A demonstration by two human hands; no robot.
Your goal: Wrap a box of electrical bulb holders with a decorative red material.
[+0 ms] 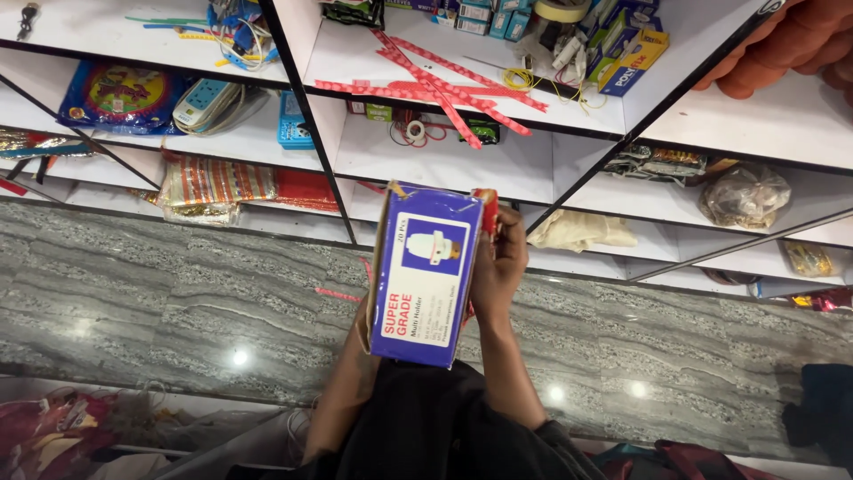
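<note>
So the blue carton [425, 276] sits upright over the marble floor [160, 293], long axis pointing toward the shelves [569, 133]. Right hand [498, 267] clasps its right edge; left hand's hidden underneath, grip unclear.

White shelves [569, 169] w/ red strips [444, 84], power strip [203, 102], small boxes [484, 20]; grey stone floor [178, 302].
</note>
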